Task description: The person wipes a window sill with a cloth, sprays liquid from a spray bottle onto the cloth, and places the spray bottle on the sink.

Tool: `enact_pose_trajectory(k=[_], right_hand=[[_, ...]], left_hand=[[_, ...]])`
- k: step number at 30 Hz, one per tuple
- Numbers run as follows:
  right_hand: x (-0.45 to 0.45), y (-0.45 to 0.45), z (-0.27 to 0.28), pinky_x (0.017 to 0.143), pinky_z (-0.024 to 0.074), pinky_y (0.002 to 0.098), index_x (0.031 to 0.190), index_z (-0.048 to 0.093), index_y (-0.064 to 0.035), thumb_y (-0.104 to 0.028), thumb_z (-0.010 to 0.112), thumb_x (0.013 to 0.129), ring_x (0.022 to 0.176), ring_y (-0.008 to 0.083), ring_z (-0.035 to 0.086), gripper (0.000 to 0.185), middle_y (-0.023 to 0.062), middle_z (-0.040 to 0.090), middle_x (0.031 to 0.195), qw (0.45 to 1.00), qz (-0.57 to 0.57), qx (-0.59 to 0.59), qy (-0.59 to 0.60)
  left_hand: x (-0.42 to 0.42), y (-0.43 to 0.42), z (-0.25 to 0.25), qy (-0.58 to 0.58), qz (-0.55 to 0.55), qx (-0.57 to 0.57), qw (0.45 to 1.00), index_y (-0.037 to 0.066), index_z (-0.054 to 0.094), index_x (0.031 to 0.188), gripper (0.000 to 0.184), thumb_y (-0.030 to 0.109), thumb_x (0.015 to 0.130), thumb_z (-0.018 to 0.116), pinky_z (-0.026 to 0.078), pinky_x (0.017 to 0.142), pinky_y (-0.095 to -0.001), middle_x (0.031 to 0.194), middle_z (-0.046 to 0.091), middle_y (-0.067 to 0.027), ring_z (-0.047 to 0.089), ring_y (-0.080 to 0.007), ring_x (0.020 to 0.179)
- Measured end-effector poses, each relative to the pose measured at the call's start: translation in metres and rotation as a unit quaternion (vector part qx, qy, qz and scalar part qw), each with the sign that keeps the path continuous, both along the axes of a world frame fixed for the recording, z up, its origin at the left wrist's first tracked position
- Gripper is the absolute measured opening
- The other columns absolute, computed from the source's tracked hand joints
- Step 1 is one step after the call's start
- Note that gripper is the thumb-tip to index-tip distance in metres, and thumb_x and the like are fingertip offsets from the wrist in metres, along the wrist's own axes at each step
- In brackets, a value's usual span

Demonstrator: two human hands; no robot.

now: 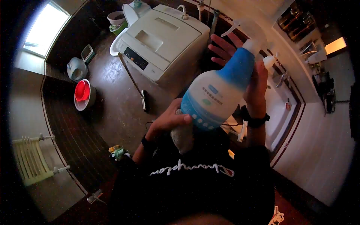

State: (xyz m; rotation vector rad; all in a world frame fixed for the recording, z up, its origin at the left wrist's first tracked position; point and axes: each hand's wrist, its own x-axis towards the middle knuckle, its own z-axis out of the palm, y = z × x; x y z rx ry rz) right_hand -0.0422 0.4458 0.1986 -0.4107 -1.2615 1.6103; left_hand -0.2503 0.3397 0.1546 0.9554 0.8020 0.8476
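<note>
A large spray bottle (215,99) with a blue shoulder, white body and pale trigger head is tilted in front of my chest. My left hand (168,122) is closed on a greyish cloth (182,137), with its fingers against the bottle's lower side. Behind the bottle's neck, my right hand (242,63) has its fingers spread and stretched out, the thumb on the other side; the neck rests near its palm. Part of the right palm is hidden by the bottle.
A washing machine (159,39) stands ahead, with a long-handled tool (131,78) beside it. A red basin (83,91) sits on the floor at the left. To the right is a white sink (276,112) with a tap (282,79).
</note>
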Motion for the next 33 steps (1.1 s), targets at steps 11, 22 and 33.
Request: enact_pose_trajectory(k=[11,22,33], right_hand=[[0.003,0.025,-0.038,0.103,0.0345,0.0437,0.135,0.033,-0.0003,-0.044,0.055,0.083,0.125,0.0303,0.044,0.071,0.0197,0.047,0.13,0.984,-0.015,-0.173,0.047],[-0.069,0.02,-0.027,0.099,0.0395,0.0359,0.127,0.047,-0.001,-0.033,0.053,0.09,0.111,0.022,0.055,0.049,0.0132,0.056,0.123,0.974,0.174,-0.125,0.069],[-0.123,0.047,-0.054,0.102,0.0334,0.0436,0.101,0.052,-0.0059,-0.033,0.048,0.092,0.101,0.0224,0.053,0.029,0.0071,0.055,0.093,0.916,0.342,-0.085,0.189]], left_hand=[[-0.018,0.01,-0.014,0.097,-0.017,0.021,0.995,-0.002,0.053,0.122,0.072,0.04,0.068,0.077,0.038,0.099,-0.0332,0.115,0.061,-0.0088,0.054,-0.018,0.108],[-0.05,-0.022,-0.06,0.022,0.109,-0.032,0.993,-0.002,0.052,0.122,0.081,0.05,0.065,0.078,0.038,0.099,-0.0337,0.117,0.059,-0.0089,0.053,-0.0194,0.109],[-0.081,-0.043,-0.139,-0.059,0.16,0.033,0.985,-0.003,0.057,0.115,0.077,0.054,0.067,0.075,0.044,0.091,-0.0324,0.108,0.063,-0.0085,0.057,-0.0173,0.1]])
